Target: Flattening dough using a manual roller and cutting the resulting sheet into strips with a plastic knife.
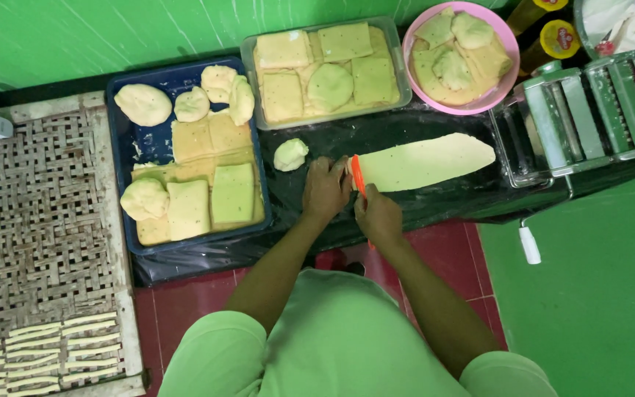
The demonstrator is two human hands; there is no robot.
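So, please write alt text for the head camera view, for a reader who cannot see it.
Seen from above, a right hand cuts a long flat dough sheet with an orange knife while the left hand rests beside it. Trays of dough lie behind.

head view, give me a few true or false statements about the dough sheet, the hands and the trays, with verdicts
1. The right hand holds an orange cutter against the long dough sheet. True.
2. The left hand rests in the pink bowl. False: it lies on the black work surface at the sheet's end.
3. The blue tray holds dough squares and balls. True.
4. A small dough ball lies on the woven rack. False: it lies on the black surface, left of the left hand.
5. The pasta roller stands left of the blue tray. False: it stands at the far right.
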